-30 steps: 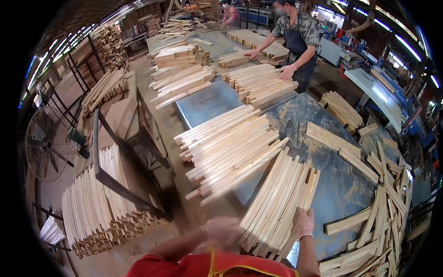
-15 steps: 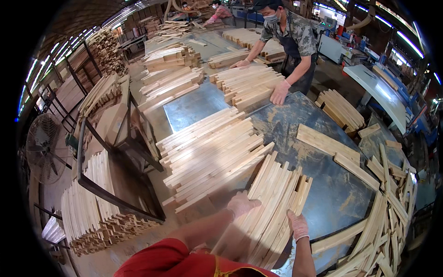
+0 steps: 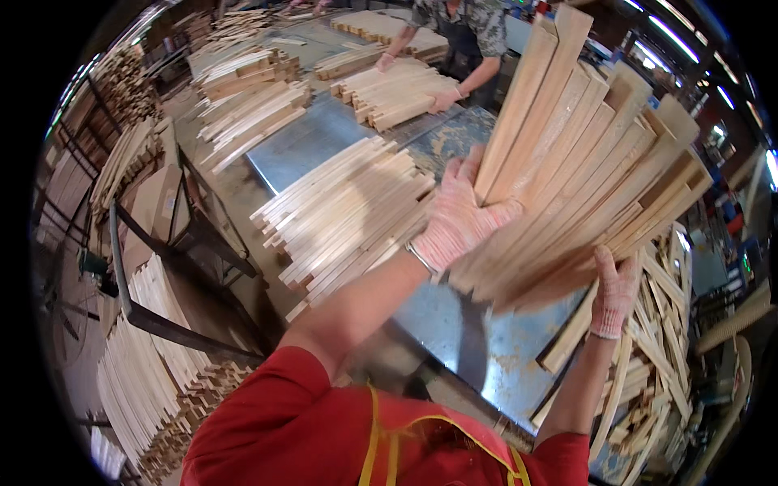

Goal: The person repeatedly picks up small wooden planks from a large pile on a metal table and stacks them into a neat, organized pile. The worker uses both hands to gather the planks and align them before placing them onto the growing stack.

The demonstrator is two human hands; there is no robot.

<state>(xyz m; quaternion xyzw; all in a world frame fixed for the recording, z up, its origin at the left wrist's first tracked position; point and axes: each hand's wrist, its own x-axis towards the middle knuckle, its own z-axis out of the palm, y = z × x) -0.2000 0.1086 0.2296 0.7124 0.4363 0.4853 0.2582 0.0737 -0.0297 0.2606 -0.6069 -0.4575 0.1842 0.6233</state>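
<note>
Between my gloved hands a bundle of pale wooden strips (image 3: pixel 567 154) is lifted off the table and tilted, its upper ends fanning apart. My left hand (image 3: pixel 466 219) grips the bundle's left side, fingers behind the outermost strip and thumb across the front. Low on the right side, my right hand (image 3: pixel 616 292) clasps the bundle, thumb up; part of its fingers is hidden. Beside my left hand a row of similar strips (image 3: pixel 356 211) lies side by side on the metal table (image 3: pixel 429 324).
Across the table a co-worker's gloved hands hold another stack of strips (image 3: pixel 397 89). Loose offcuts (image 3: pixel 648 356) pile up at the right. To the left stand a dark metal frame cart (image 3: pixel 194 336) and stacked strips (image 3: pixel 138 364). More stacks (image 3: pixel 251 113) lie at the far left.
My hands have raised the bundle from the table and carried it up to the right, tilting it. The view has shifted, and the co-worker still holds the far stack.
</note>
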